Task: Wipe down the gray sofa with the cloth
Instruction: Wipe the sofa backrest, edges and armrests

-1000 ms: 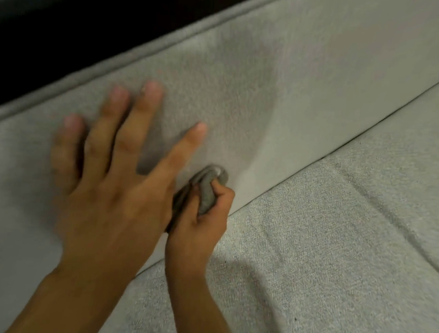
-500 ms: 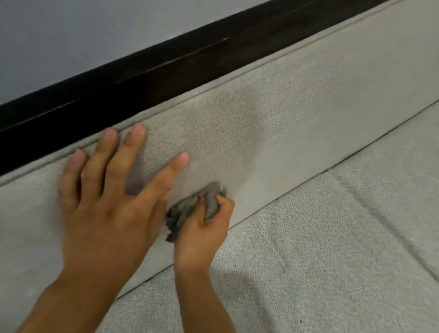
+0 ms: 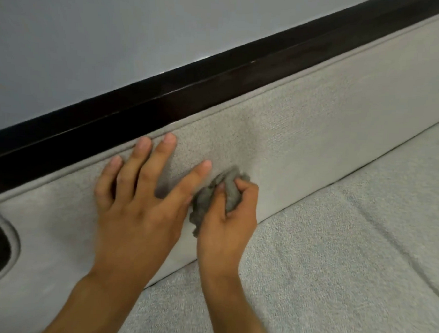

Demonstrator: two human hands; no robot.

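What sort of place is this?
Probably a home living room: a gray fabric sofa, dark wooden trim behind its backrest, a plain pale wall, and the right hand gripping a cloth against the backrest.

Pale grey wall (image 3: 118,36), dark wooden rail (image 3: 217,83)

Home sitting area, gray fabric sofa (image 3: 341,116), dark wooden frame (image 3: 217,73) along its back, plain pale wall (image 3: 118,36) behind
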